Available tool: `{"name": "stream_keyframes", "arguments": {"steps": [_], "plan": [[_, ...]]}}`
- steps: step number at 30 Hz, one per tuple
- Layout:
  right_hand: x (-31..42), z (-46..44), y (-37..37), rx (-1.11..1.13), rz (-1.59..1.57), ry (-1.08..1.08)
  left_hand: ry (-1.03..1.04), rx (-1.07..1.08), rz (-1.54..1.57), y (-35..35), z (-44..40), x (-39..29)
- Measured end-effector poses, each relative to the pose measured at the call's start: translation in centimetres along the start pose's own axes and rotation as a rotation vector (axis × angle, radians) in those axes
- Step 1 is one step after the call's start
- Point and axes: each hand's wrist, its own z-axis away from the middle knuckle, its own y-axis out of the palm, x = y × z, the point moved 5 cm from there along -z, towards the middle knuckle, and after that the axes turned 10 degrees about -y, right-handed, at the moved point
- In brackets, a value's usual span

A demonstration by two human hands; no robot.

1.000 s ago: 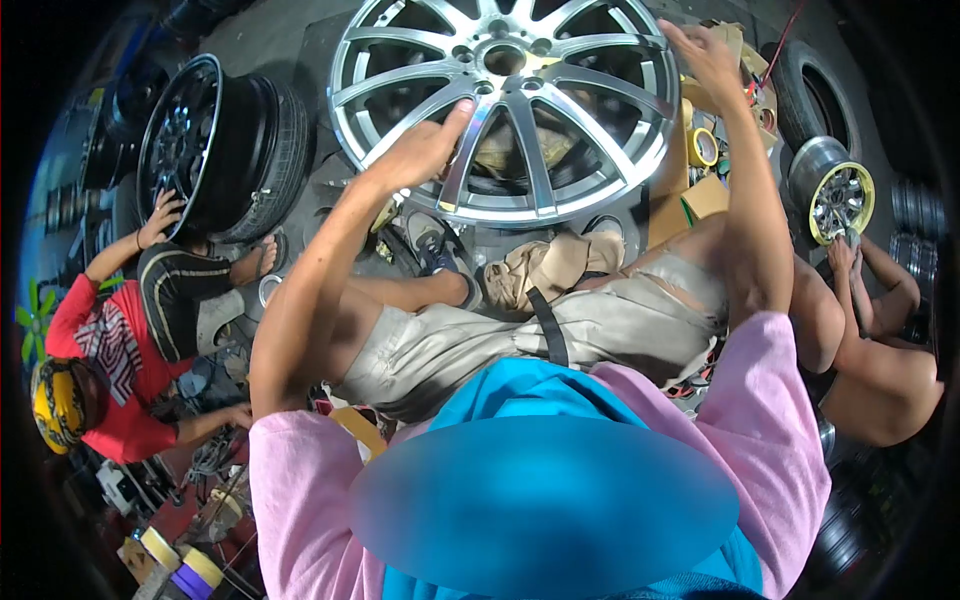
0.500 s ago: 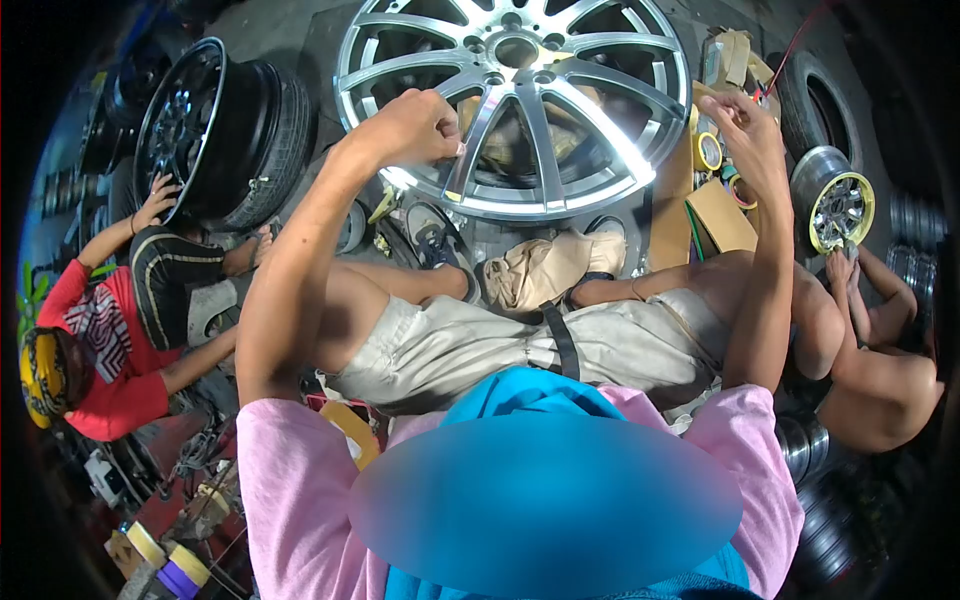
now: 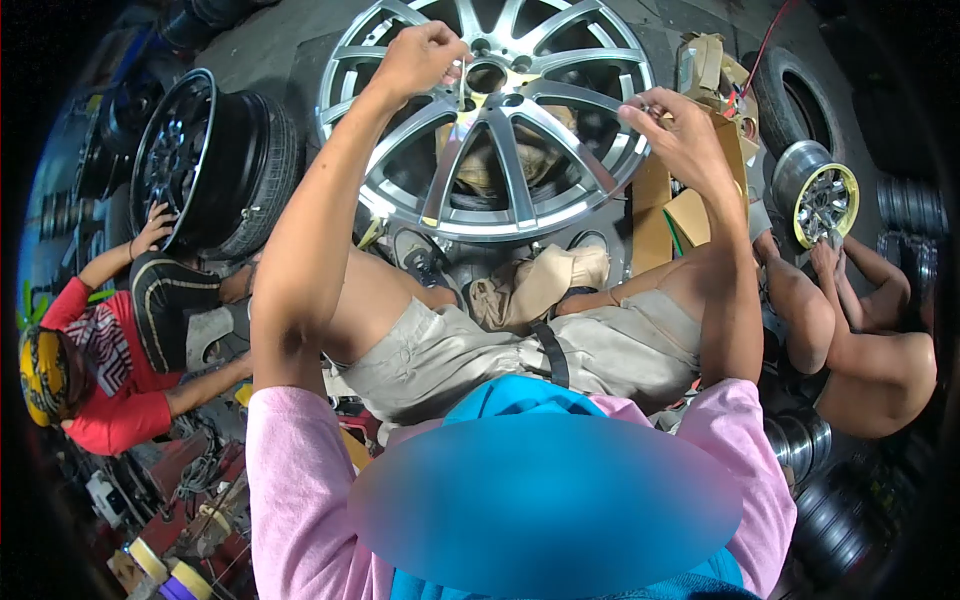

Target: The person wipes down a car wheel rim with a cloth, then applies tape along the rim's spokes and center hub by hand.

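A large silver multi-spoke alloy wheel (image 3: 505,150) lies face up before me, with bright reflections along its spokes. Over its hub area, my left hand (image 3: 420,62) is closed in a pinch. Something thin and pale shows at its fingertips, too small to name. Beside the wheel's right rim, my right hand (image 3: 678,138) has thumb and forefinger brought together. Whatever lies between them is too small to make out. Beyond the spokes, brownish material (image 3: 480,165) is partly visible under the wheel.
At left, a person in red (image 3: 110,330) touches a black wheel (image 3: 180,150) beside a tire (image 3: 265,170). At right, another person's hands (image 3: 832,255) hold a smaller yellow-rimmed wheel (image 3: 850,205). Cardboard (image 3: 650,200) and a tire (image 3: 795,100) are nearby; tape rolls (image 3: 148,560) sit lower left.
My left hand has moved up and slightly right, over the hub. My right hand has come left and a little down, closer to the rim. The view has shifted slightly.
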Motion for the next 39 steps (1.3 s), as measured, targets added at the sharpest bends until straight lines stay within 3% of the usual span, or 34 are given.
{"name": "stream_keyframes", "arguments": {"steps": [6,8,9,10,12,14,16,18,20,21,25,30,39], "plan": [[-0.3,0.1,0.7,0.033,-0.172,0.073,-0.236,0.117,0.538,-0.3,-4.5,0.3],[-1.5,0.3,1.7,0.099,-0.373,0.164,0.019,-0.031,0.091,-1.0,-3.5,-1.6],[-1.7,0.2,2.2,0.105,-0.371,0.16,-0.09,0.005,-0.068,-1.1,-2.8,-2.2],[-1.3,-0.2,2.6,0.077,-0.394,0.059,-0.091,-0.007,-0.062,-1.3,-2.8,-1.7],[-0.1,-1.3,3.5,0.058,-0.415,-0.057,0.175,0.024,-0.032,-1.3,-1.9,-2.2],[1.8,-2.8,4.8,0.097,-0.299,-0.157,0.06,0.013,0.079,-1.9,-1.1,-1.6],[3.6,-4.6,6.0,0.111,-0.235,-0.237,0.051,0.063,-0.023,-2.2,-1.0,-0.4],[5.2,-6.0,7.2,0.031,-0.187,-0.485,0.036,0.084,-0.151,-2.1,-0.5,0.2],[6.1,-6.9,8.2,0.048,-0.138,-0.48,0.186,0.012,-0.469,-1.3,-0.6,1.4],[6.2,-7.3,9.0,0.095,-0.074,-0.484,0.142,0.102,-0.433,-0.7,-0.6,2.0],[5.8,-8.6,11.1,0.198,0.036,-0.526,-0.087,0.14,-0.68,1.5,-0.1,2.0],[5.5,-10.1,12.6,0.302,0.084,-0.679,-0.142,0.124,-0.779,2.1,-0.6,2.0],[5.3,-11.3,13.7,0.348,0.11,-0.633,-0.121,0.276,-0.718,3.1,-1.0,3.1]]}}
